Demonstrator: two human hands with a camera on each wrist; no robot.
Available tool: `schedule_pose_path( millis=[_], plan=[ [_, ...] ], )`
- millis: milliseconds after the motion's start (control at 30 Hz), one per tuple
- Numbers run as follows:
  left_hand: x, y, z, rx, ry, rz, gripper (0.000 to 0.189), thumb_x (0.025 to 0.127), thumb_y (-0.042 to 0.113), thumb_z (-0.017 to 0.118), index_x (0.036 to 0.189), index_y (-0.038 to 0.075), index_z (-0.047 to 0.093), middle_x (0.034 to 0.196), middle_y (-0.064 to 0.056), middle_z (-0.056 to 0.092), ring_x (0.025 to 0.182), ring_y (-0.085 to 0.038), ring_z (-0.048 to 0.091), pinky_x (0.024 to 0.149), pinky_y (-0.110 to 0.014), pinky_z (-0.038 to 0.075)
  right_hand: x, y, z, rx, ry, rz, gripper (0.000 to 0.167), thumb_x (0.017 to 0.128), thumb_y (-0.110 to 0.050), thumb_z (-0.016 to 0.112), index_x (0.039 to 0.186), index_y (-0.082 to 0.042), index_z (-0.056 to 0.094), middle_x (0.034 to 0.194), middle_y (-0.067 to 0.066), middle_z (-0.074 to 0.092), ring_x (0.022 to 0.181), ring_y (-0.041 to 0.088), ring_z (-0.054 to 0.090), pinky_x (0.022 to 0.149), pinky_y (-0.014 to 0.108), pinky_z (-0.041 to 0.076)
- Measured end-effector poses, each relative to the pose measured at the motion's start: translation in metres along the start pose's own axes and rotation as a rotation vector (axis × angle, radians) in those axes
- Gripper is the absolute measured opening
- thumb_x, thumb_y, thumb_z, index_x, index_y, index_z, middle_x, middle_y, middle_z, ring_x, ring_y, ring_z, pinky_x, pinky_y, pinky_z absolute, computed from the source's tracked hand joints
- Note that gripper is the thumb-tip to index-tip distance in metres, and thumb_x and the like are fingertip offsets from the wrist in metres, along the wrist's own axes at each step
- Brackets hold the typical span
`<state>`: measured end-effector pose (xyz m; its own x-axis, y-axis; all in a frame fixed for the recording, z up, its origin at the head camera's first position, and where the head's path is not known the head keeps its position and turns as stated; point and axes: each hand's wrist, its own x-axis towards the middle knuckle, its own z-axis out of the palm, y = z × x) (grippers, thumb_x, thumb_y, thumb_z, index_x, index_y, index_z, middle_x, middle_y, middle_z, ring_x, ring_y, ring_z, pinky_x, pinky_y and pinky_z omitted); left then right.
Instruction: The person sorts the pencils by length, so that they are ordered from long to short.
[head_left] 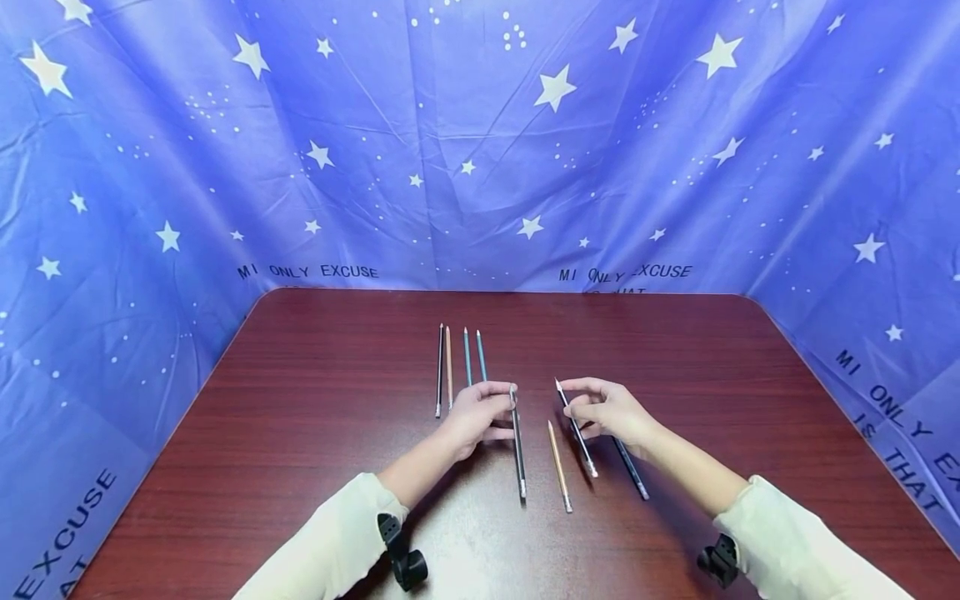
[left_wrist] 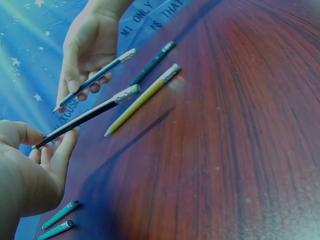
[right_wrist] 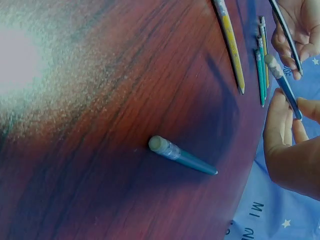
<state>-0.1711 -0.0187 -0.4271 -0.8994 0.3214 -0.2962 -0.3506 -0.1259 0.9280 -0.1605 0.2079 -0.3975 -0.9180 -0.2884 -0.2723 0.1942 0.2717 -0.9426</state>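
My left hand [head_left: 474, 418] pinches a black pencil [head_left: 518, 450] near its tip, its eraser end pointing toward me. In the left wrist view that black pencil [left_wrist: 90, 118] is lifted over the table, casting a shadow. My right hand [head_left: 617, 414] pinches a dark blue pencil [head_left: 577, 435] by its pointed end, eraser toward me; the right wrist view shows this blue pencil [right_wrist: 284, 86] raised as well. Between the hands a yellow pencil [head_left: 559, 467] lies on the table. Another dark pencil [head_left: 631, 470] lies under the right hand, its far end hidden there.
Beyond the left hand lie a black pencil [head_left: 439, 371], a light wooden-coloured pencil [head_left: 449, 367] and two teal pencils [head_left: 467, 357], points away from me. The dark red wooden table [head_left: 300, 467] is bordered by a blue star-printed curtain [head_left: 450, 125].
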Motion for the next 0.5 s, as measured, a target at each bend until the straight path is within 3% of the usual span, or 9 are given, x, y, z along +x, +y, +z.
schedule_pose_path(
  millis=[133,500],
  plan=[
    [0.0004,0.0033,-0.0015,-0.012,-0.011,0.010,0.043,0.087,0.006,0.054,0.128,-0.007,0.047,0.122,-0.024,0.053,0.080,-0.012,0.059,0.076,-0.033,0.059,0.0015,0.0017,-0.0007,0.037,-0.012,0.006,0.055,0.084,-0.004,0.060,0.134,0.008,0.040,0.086,-0.002,0.066,0.070,0.007,0.061,0.064,0.026,0.057],
    [0.0012,0.0055,-0.0004,-0.020,-0.012,0.007,0.043,0.090,0.007,0.054,0.129,-0.006,0.047,0.121,-0.022,0.054,0.081,-0.013,0.059,0.079,-0.035,0.059,0.0055,0.0019,-0.0009,0.085,0.008,-0.001,0.055,0.085,-0.005,0.061,0.135,0.007,0.040,0.085,-0.003,0.067,0.075,0.008,0.062,0.065,0.025,0.058]
  ],
)
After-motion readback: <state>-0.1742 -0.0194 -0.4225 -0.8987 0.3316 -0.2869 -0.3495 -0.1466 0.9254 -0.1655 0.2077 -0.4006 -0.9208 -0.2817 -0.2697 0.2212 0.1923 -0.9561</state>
